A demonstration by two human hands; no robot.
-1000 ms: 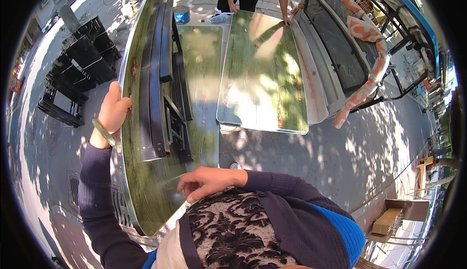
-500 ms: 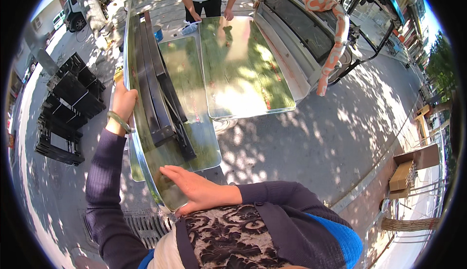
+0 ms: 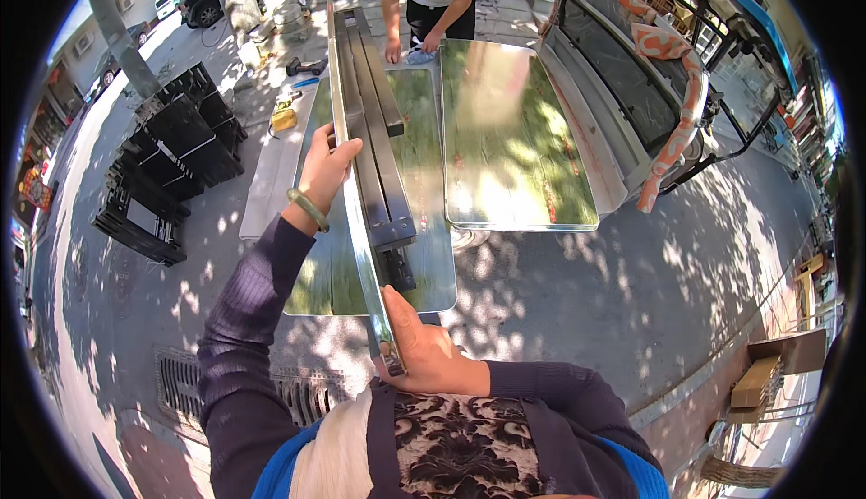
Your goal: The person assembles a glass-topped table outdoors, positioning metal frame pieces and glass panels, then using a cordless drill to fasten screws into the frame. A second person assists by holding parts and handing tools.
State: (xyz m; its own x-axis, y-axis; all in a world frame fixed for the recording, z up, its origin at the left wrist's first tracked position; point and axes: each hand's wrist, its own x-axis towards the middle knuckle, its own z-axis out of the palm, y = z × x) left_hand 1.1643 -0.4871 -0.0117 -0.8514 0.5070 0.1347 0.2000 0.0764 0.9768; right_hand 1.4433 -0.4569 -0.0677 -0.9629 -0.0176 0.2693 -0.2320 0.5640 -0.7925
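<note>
Both-hand grip, metal panel (image 3: 361,183) lengthwise away

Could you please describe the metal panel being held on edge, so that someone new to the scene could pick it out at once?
Start at the flat mirror-bright sheet lying in the middle of the paved yard. Just left of it, another sheet lies flat, and above that the held panel stands on edge between the left hand and right hand. Unlike its flat neighbours, it carries dark folding legs.
</note>
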